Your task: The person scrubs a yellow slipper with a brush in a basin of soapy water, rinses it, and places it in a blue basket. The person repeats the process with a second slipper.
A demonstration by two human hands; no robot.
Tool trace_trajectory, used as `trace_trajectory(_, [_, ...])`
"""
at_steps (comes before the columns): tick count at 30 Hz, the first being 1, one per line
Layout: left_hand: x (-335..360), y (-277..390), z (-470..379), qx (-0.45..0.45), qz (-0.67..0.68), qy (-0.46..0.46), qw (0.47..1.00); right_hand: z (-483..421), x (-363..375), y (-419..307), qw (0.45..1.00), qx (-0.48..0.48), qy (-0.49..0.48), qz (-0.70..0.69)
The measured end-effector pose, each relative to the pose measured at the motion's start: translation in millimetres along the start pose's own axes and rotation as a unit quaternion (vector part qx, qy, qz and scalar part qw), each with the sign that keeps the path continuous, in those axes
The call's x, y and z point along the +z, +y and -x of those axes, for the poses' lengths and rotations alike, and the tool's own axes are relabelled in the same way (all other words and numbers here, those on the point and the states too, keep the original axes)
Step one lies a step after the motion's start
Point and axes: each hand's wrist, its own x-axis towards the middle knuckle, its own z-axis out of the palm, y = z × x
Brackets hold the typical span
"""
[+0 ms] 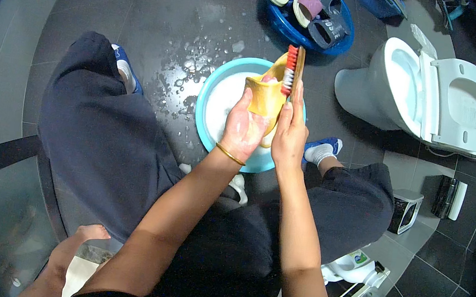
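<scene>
Over a light-blue plastic basin [203, 123] of white suds, my left hand [245, 129] holds a yellow slide sandal [264, 98], its fingers partly hidden inside the strap. My right hand [291, 137] grips a wooden-backed scrubbing brush [299, 68], held upright along the sandal's right side. The brush has red and white bristles, which face left toward the sandal. Foam clings to my left palm.
A dark-blue basin [281, 27] holding several slippers stands beyond the suds. To the right is a white toilet [403, 89] with its lid raised. Water and foam [189, 70] wet the tiled floor. Another person's bare arm or leg [59, 255] shows at lower left; bottles [353, 269] stand lower right.
</scene>
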Motion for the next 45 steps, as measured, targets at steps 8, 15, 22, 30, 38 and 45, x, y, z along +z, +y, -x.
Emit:
trace_trajectory(8, [-3, -6, 4, -0.016, -0.029, -0.018, 0.999, 18, 6, 18, 0.996, -0.07, 0.043, 0.02])
trace_trajectory(15, [-18, 19, -6, -0.021, 0.051, -0.181, 0.982, 44, 11, 24, 0.988, -0.1, 0.015, 0.119])
trace_trajectory(22, [7, 14, 4, -0.006, -0.053, -0.045, 0.998, 28, 2, 16, 0.993, -0.1, 0.023, 0.059])
trace_trajectory(30, [3, -2, 15, -0.064, -0.087, 0.036, 0.994, -60, -52, 38, 0.988, -0.092, 0.121, 0.009])
trace_trajectory(38, [9, 12, 8, -0.125, -0.123, -0.008, 0.984, -76, -100, 12, 0.994, 0.107, 0.015, -0.018])
trace_trajectory(45, [32, 39, 5, 0.113, -0.414, -0.014, 0.903, -80, -121, 56, 0.91, 0.205, 0.125, -0.337])
